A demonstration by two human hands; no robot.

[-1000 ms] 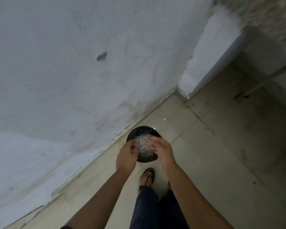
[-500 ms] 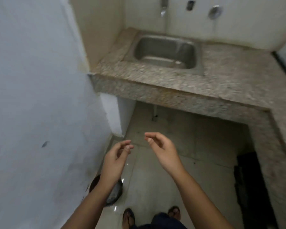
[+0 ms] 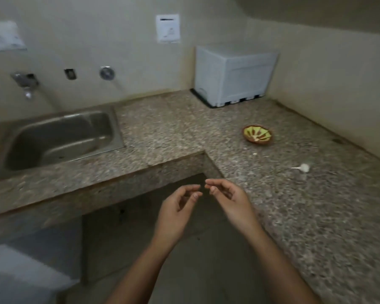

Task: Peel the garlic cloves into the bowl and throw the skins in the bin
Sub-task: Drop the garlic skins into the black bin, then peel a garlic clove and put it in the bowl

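A small green and brown patterned bowl (image 3: 257, 136) sits on the granite counter (image 3: 316, 216) at the right. A white garlic bulb with a stalk (image 3: 303, 167) lies on the counter nearer to me, and a tiny white piece (image 3: 255, 154) lies just in front of the bowl. My left hand (image 3: 176, 213) and my right hand (image 3: 230, 198) hover side by side in front of the counter's inner corner, fingers loosely curled, fingertips almost meeting, nothing held. The bin is out of view.
A steel sink (image 3: 62, 137) is set in the counter at the left, with a tap (image 3: 24, 84) on the wall above it. A white boxy appliance (image 3: 233, 73) stands in the back corner. Open floor lies below the counter.
The view swung up from the black bin on the floor to the counter. My hands, which were over the bin with skins, have lifted away empty and now hover near the counter corner.
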